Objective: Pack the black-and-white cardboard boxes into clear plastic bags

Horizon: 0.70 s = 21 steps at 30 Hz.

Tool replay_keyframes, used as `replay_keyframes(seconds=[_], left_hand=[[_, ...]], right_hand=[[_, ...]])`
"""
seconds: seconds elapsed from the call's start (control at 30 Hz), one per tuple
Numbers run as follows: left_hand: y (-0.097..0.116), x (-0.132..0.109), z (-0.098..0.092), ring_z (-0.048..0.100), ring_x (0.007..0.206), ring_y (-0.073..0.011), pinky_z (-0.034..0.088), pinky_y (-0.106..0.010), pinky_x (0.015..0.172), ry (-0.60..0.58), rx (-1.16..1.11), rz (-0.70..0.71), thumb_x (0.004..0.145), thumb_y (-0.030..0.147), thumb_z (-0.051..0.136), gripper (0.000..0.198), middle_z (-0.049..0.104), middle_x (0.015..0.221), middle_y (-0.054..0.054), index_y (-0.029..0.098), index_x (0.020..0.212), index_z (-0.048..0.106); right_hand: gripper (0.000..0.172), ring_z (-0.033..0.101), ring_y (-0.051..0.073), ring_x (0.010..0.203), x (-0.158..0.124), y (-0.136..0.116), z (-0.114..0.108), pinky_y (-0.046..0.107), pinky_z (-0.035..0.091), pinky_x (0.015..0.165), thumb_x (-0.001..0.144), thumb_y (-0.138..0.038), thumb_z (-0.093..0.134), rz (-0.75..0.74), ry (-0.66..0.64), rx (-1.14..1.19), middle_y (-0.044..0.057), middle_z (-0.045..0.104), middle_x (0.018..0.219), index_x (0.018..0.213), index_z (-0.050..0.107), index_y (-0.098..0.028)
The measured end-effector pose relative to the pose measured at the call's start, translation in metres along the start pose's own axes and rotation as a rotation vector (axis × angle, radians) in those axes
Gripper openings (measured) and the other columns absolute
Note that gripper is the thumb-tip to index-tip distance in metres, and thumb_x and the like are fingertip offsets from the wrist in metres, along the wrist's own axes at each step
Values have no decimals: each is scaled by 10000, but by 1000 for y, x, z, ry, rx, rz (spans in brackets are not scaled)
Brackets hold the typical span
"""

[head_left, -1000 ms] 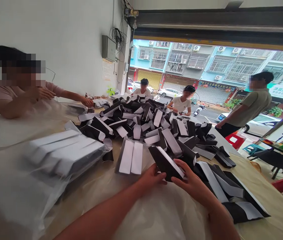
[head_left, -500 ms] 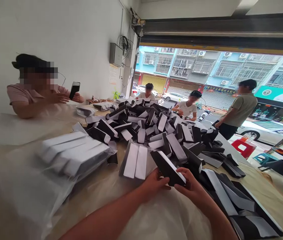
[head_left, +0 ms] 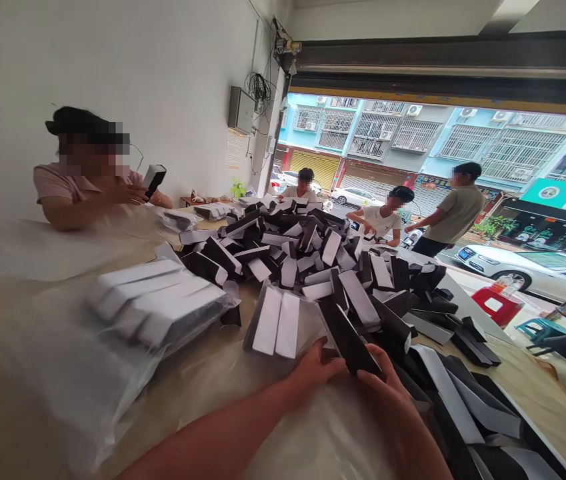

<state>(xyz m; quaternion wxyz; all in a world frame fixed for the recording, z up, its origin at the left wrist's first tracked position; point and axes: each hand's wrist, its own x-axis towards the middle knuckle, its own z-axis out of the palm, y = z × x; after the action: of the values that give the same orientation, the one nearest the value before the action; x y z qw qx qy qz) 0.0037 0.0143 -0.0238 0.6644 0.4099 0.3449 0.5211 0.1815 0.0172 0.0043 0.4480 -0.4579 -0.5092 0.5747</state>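
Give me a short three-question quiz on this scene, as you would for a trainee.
1. True or false: the left hand and the right hand both touch the black box.
2. What lies in the clear plastic bag? A) white-topped boxes B) red stools
3. Fill in the colour: the person seated by the wall holds up a ___ box.

Key: 1 true; 2 A; 3 black.
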Motion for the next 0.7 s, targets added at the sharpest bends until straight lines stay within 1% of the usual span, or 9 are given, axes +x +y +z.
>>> replay_keyframes(seconds=[0.1, 0.2, 0.27, 0.4, 0.47, 0.53, 0.6, 0.63, 0.7], left_hand=[[-7, 0, 6, 593, 1179, -315, 502, -437, 959, 92, 144, 15, 701, 386, 814, 933, 550, 1344, -200, 148, 1465, 333], [-4, -9, 15, 550, 1233, -333, 487, -478, 991, 149, 382, 95, 744, 303, 741, 913, 456, 1453, -225, 149, 1509, 268], [3, -18, 20, 483, 1310, -354, 429, -510, 1066, 100, 541, 194, 770, 271, 683, 845, 431, 1484, -219, 142, 1508, 293], [23, -37, 24, 326, 1430, -410, 238, -546, 1192, -97, 906, 379, 752, 233, 685, 810, 379, 1535, -234, 102, 1487, 373], [33, -45, 19, 265, 1462, -420, 184, -563, 1202, -139, 1066, 424, 754, 237, 702, 808, 338, 1565, -230, 112, 1487, 388], [44, -54, 10, 202, 1487, -420, 140, -581, 1204, -118, 1203, 459, 759, 286, 728, 796, 311, 1585, -219, 134, 1476, 418], [58, -65, -4, 134, 1503, -420, 97, -604, 1201, -51, 1346, 473, 743, 359, 763, 798, 276, 1605, -199, 168, 1455, 459], [66, -71, -12, 92, 1510, -416, 48, -621, 1198, -2, 1432, 465, 740, 373, 772, 772, 269, 1614, -175, 200, 1437, 490], [81, -81, -29, 25, 1511, -427, -16, -663, 1178, 90, 1606, 403, 720, 398, 796, 771, 243, 1629, -139, 250, 1423, 515]], right_hand=[[626, 689, 249, 881, 3, 14, -3, 375, 522, 799, 644, -381, 829, 30, 16, 203, -23, 714, 929, 1169, 488, -352], [619, 690, 235, 871, 6, 19, -7, 383, 536, 818, 618, -351, 837, 10, 70, 297, -27, 718, 949, 1147, 514, -358], [583, 687, 219, 862, 7, 20, -8, 378, 541, 826, 626, -339, 830, 3, 76, 317, -34, 715, 957, 1129, 536, -360], [552, 680, 210, 887, 7, 18, -8, 370, 547, 826, 637, -309, 824, -37, 54, 338, -23, 717, 979, 1122, 563, -346], [563, 681, 201, 855, 7, 18, -7, 357, 553, 798, 623, -292, 829, -46, 58, 357, -18, 717, 981, 1119, 567, -337], [593, 682, 194, 812, 7, 17, -6, 344, 557, 762, 600, -288, 838, -31, 67, 375, -23, 714, 972, 1124, 564, -340], [624, 682, 187, 770, 6, 17, -6, 334, 558, 737, 578, -290, 849, -14, 75, 392, -32, 712, 966, 1127, 560, -346], [629, 680, 182, 750, 6, 17, -6, 332, 558, 731, 570, -291, 853, -10, 76, 398, -34, 712, 965, 1125, 561, -346], [620, 675, 177, 716, 6, 18, -6, 338, 558, 735, 577, -300, 851, -10, 68, 397, -33, 717, 947, 1124, 562, -342]])
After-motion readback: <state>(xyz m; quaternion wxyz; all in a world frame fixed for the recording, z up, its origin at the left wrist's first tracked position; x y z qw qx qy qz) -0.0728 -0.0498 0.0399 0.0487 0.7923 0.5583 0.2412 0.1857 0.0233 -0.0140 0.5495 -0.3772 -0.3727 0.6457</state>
